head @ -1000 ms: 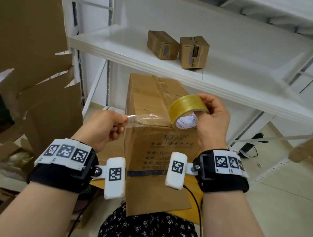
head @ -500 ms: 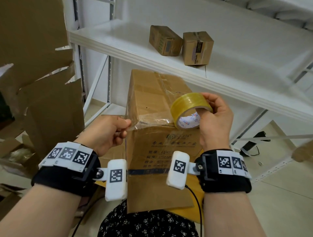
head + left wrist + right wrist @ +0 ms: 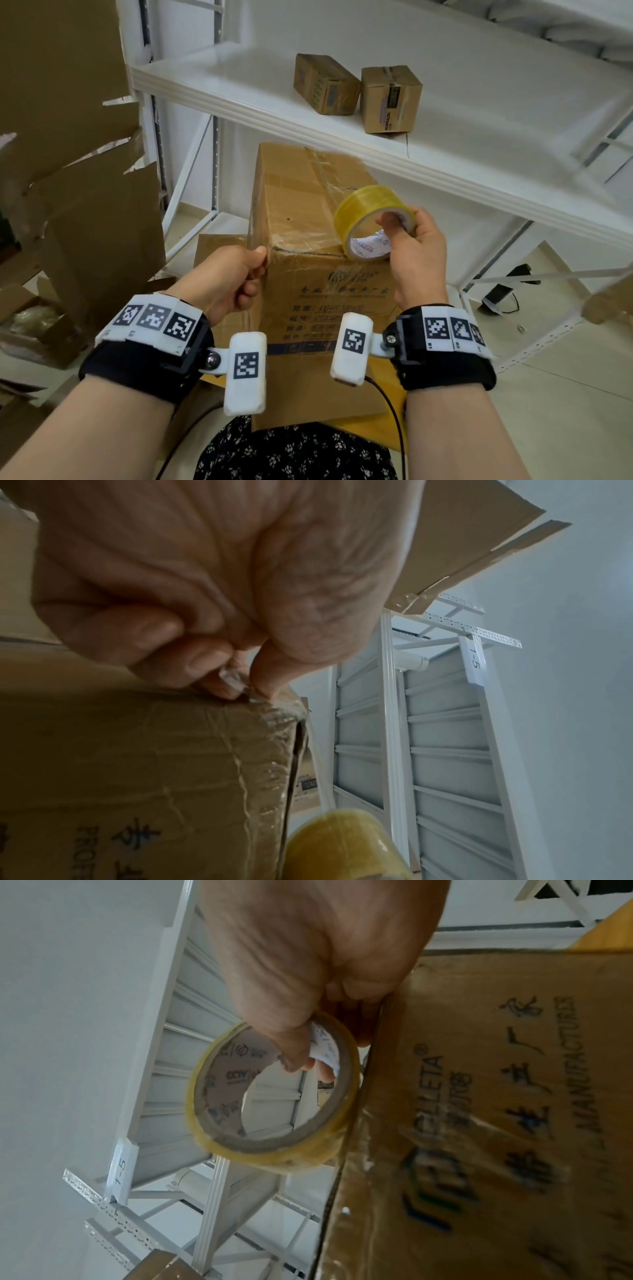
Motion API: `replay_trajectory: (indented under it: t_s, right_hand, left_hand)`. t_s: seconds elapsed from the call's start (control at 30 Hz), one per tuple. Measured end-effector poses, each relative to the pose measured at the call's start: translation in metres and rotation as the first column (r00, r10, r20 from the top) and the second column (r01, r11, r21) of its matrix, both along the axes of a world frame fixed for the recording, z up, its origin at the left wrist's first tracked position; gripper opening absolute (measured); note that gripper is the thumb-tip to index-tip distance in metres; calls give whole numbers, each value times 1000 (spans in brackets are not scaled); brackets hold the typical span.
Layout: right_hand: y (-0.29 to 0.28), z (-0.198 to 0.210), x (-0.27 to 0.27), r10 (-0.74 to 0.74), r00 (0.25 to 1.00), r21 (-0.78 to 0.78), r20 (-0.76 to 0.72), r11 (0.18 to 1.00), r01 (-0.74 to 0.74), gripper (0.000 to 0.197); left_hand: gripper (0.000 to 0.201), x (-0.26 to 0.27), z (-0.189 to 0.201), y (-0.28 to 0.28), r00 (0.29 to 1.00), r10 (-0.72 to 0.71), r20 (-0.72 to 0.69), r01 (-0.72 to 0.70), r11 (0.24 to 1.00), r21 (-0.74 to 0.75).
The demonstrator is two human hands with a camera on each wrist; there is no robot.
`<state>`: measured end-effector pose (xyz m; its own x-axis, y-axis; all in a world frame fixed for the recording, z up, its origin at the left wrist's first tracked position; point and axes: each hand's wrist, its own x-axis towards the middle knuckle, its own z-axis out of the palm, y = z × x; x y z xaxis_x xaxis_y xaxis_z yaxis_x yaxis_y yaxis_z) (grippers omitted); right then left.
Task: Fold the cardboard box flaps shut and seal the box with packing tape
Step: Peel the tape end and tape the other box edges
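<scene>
box (image 3: 310, 219) stands on the lap, flaps folded down. left hand (image 3: 226, 279) pinches the tape end at the near-left top corner; right hand (image 3: 412, 250), thumb through the core, holds the tape roll (image 3: 371, 219) on the top edge. keep the strip taut, press before unrolling further.

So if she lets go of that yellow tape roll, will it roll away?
Probably. The tape roll is a round ring, so set on its edge it could roll. Its hollow core makes it look light for its size. Right now the right hand grips it on the box, thumb through the core, and the stuck strip would likely hold it back.
</scene>
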<state>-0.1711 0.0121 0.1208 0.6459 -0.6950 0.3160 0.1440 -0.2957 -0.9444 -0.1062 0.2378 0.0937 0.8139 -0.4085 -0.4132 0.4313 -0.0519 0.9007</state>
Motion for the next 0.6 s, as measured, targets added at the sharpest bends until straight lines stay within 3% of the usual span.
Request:
replay_trajectory:
  t_s: [0.23, 0.37, 0.47, 0.53, 0.6]
  right_hand:
    - [-4, -1, -1, -18, 1000, -13, -5, 1000, 18, 4]
    - [-4, -3, 1, -10, 1000, -24, -27, 1000, 9, 5]
    - [-3, -1, 2, -8, 999, -24, -36, 1000, 7, 4]
    - [-4, -1, 2, -13, 999, -32, -47, 999, 12, 4]
    - [-4, -1, 0, -8, 999, -30, -47, 1000, 6, 3]
  left_hand:
    - [21, 1, -4, 3, 990, -95, -108, 105, 990, 95]
    - [16, 2, -11, 2, 990, -56, -127, 70, 991, 110]
    - [15, 10, -1, 0, 997, 50, 54, -60, 977, 206]
    - [12, 14, 11, 1, 962, 141, 233, -180, 971, 157]
    - [8, 14, 26, 1, 897, 162, 411, -208, 976, 69]
